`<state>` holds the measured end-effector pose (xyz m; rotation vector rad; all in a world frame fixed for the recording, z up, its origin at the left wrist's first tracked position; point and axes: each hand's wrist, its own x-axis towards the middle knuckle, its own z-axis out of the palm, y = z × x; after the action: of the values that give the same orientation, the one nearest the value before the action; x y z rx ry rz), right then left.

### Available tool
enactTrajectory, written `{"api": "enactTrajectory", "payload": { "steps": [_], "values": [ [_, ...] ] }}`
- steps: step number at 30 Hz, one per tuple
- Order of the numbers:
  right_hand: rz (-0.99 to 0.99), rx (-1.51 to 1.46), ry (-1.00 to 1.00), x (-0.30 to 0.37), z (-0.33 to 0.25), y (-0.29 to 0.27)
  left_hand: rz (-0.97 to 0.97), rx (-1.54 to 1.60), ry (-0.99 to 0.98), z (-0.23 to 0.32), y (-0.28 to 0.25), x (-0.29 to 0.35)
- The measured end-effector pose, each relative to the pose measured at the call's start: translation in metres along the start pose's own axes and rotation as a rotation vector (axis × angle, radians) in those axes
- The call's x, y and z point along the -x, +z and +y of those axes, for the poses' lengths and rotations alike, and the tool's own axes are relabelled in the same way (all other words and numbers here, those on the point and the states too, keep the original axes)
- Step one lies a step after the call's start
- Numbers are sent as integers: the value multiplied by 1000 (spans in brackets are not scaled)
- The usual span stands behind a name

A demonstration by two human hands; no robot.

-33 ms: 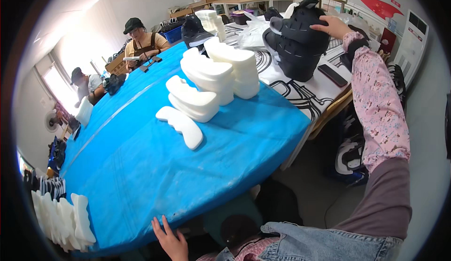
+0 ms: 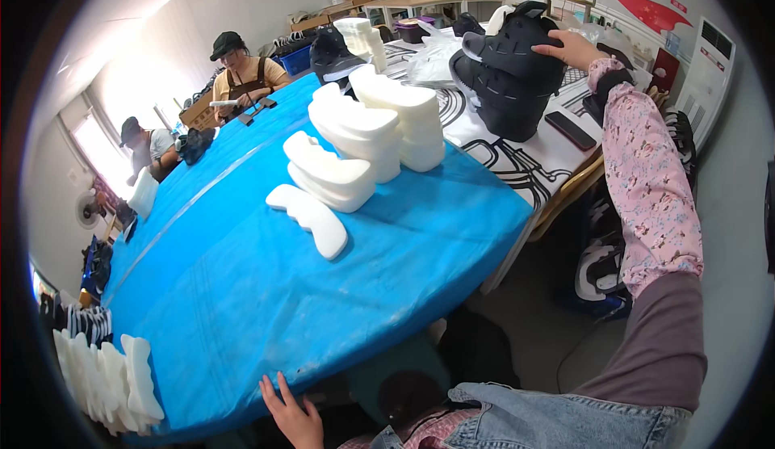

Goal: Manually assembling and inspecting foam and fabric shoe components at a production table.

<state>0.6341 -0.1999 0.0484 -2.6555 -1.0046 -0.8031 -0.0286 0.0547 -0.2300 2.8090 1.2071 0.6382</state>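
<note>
At the far right my right hand reaches to the top of a stack of black shoe uppers. Its bent fingers are closed against the topmost upper; part of the grip is hidden. My left hand rests at the near edge of the blue-covered table, fingers spread, holding nothing. Beyond it, one curved white foam piece lies flat, with a low stack of white foam pieces behind. Taller stacks of the same pieces stand farther back.
A dark phone lies beside the uppers on a black-and-white patterned table. More white foam pieces stand at the near left corner. Two people work along the far left side, one in a brown apron. A clear plastic bag lies behind.
</note>
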Motion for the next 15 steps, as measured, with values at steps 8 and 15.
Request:
{"api": "enactTrajectory", "payload": {
  "steps": [8, 15],
  "values": [
    [-17, 119, -167, -4, -31, 14, 22, -34, -34, -1, 6, -2],
    [-172, 292, -193, -32, -50, 21, 129, -267, 119, 7, 0, -4]
  ]
}}
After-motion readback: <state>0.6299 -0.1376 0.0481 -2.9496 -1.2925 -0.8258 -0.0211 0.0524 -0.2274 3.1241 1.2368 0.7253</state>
